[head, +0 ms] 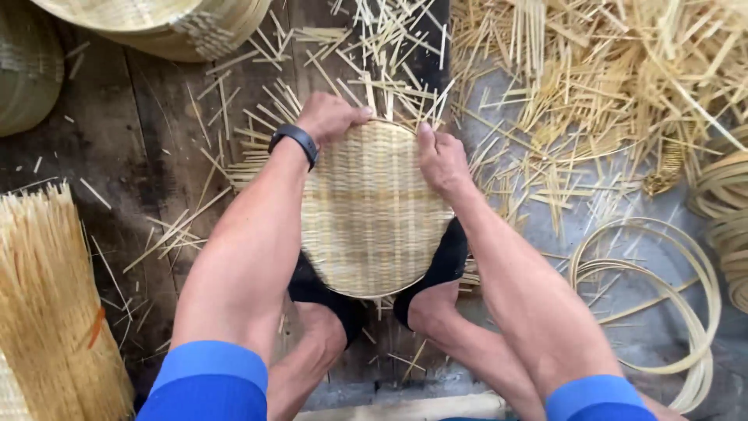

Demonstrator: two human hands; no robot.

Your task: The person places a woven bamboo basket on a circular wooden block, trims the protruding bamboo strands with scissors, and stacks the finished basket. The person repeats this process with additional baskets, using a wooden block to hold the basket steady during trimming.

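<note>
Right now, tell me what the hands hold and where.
Both hands, left and right, grip the round woven mat at its far edge.

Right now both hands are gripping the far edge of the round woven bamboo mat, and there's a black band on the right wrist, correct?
Not quite. The black band is on the left wrist, not the right; the head view shows it. The rest holds: the left hand and right hand both grip the far edge of the round woven bamboo mat.
</note>
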